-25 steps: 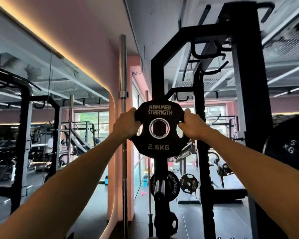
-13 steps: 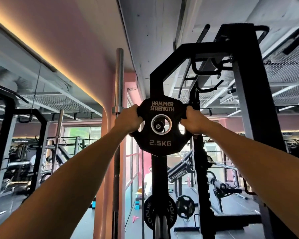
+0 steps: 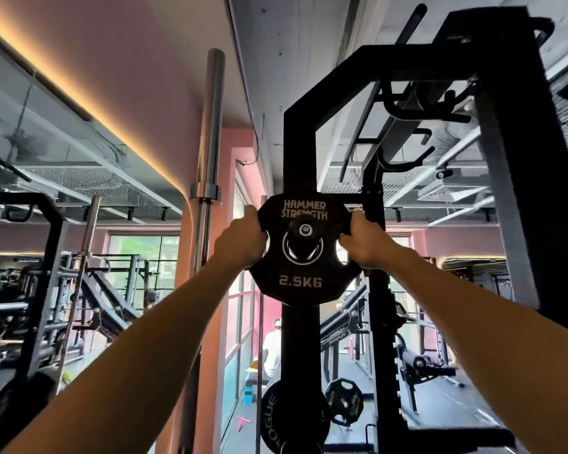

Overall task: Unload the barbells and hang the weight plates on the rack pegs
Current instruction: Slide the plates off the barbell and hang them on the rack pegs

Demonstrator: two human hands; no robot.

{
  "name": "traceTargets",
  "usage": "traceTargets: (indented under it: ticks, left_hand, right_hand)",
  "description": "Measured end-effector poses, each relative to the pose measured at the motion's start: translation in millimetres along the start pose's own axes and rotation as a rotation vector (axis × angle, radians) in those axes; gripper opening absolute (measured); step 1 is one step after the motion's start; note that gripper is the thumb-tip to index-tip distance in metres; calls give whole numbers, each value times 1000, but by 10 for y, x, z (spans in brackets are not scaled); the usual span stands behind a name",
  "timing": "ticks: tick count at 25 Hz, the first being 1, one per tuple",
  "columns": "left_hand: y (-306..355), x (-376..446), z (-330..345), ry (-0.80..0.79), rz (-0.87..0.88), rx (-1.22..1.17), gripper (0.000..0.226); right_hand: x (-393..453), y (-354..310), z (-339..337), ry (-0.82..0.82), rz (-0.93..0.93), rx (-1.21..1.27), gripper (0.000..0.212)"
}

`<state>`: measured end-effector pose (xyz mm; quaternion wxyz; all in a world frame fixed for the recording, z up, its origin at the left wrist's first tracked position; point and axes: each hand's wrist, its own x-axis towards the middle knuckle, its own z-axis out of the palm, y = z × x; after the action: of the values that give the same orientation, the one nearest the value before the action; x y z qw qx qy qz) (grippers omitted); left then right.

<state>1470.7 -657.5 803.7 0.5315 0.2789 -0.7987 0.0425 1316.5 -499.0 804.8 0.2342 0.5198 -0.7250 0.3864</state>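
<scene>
Pink walls and a grey concrete ceiling edged with a warm strip of light frame a gym hall, with tall windows at the back and black machines reflected in a mirror on the left. At the centre stands a black steel rack upright (image 3: pixel 298 152) that bends over at the top into a crossbeam, with curved black hooks hanging further right. Held up against this upright is a small black rubber weight plate (image 3: pixel 304 253), lettered "HAMMER STRENGTH" above and "2.5KG" below, its silver-ringed centre hole set over a short black rack peg with a bolt at its tip (image 3: pixel 305 229); the peg end shows through the upper part of the hole. The left hand (image 3: pixel 240 241) grips the plate's left edge with fingers curled through the side cut-out, and the right hand (image 3: pixel 363 242) grips the right edge the same way, both arms stretched up and forward, the two hands apart with the plate between them. Just left of the rack a long chrome barbell (image 3: pixel 207 198) stands upright. Lower on the same upright hangs a larger black plate marked "ROGUE" (image 3: pixel 287 417), and beside it to the right a smaller black plate (image 3: pixel 344 401). A person in a white top (image 3: pixel 273 347) is seen far back near the window.
</scene>
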Motion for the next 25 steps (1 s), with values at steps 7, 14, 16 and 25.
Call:
traceTargets:
  ticks: [7,14,16,25]
  left_hand:
    - [-322,371,769,40,-23,-46,12]
    - [-377,413,801,52,75,-11,26]
    - [-343,375,757,8,59,65,29]
    - [-270,-179,323,-243,-4,91,57]
  right_hand:
    - [495,388,622,52,64,8,31]
    - [592,466,638,66,-1,39,20]
    - [602,460,648,46,35,-21,28]
    - [97,477,525,-135,136,83,59]
